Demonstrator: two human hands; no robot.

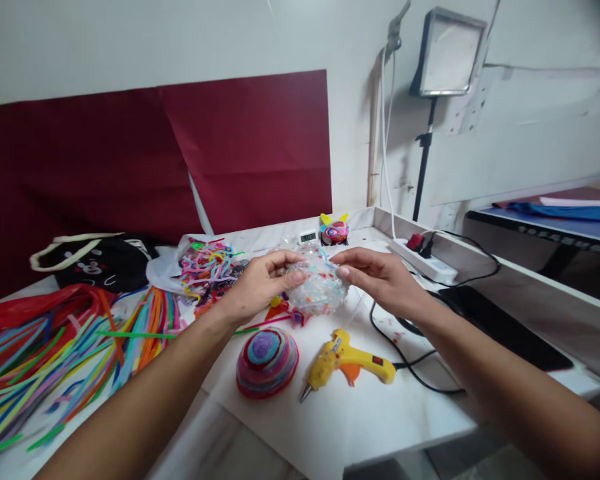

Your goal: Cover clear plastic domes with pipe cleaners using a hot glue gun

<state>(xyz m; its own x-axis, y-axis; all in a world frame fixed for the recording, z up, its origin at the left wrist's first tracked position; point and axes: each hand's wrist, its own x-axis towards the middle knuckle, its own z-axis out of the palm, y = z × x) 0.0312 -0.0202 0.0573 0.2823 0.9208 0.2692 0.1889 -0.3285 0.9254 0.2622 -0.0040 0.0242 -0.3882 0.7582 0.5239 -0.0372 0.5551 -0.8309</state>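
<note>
Between my two hands is a clear crinkled plastic bundle [320, 290] with small coloured specks. My left hand [267, 280] grips its left side, thumb and fingers pinched together. On the opposite edge, my right hand [373, 273] pinches the plastic near its top. Just below lies a dome [267, 363] wound in rings of fuzzy red, blue and purple. A yellow glue gun [347, 360] rests on its side to the right of the dome, its nozzle toward me. Small orange and red fuzzy pieces [279, 308] are partly hidden behind my left hand and the plastic.
Loose coloured pipe cleaners [75, 360] cover the left side. Behind them sit a black bag [103, 263] and a plastic bag of fuzzy scraps [207, 263]. A small clock [308, 237] and a fuzzy figure [335, 230] stand at the back. A power strip [425, 259] and cables lie right.
</note>
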